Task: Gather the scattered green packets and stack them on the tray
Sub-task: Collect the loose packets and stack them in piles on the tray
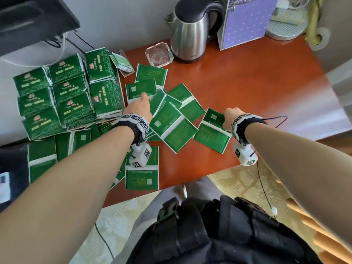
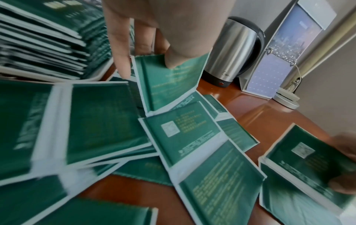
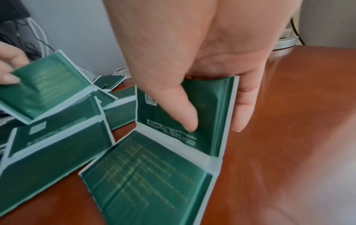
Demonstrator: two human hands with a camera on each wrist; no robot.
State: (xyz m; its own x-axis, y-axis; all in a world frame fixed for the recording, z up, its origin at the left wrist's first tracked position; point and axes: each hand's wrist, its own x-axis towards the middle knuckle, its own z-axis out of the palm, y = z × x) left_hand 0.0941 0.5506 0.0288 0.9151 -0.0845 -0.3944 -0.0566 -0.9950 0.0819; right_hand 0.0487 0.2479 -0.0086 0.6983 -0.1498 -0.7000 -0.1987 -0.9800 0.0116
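Note:
Tall stacks of green packets (image 1: 66, 92) fill the tray (image 2: 96, 78) at the left, its pale rim showing in the left wrist view. More green packets (image 1: 141, 176) lie scattered over the red-brown table (image 1: 247, 82). My left hand (image 1: 141, 105) (image 2: 148, 64) pinches the raised end of one packet (image 2: 167, 85) between thumb and fingers, right beside the stacks. My right hand (image 1: 231, 117) (image 3: 213, 121) grips the tilted-up half of a two-part packet (image 3: 202, 106), thumb on its face and fingers behind. That packet's other half (image 3: 150, 182) lies flat on the table.
A steel kettle (image 1: 192, 31), a glass ashtray (image 1: 159, 54) and a purple desk calendar (image 1: 245, 21) stand along the back of the table. A round lamp base (image 1: 285, 27) sits at the back right. The table's front edge (image 1: 190, 180) is close to my legs.

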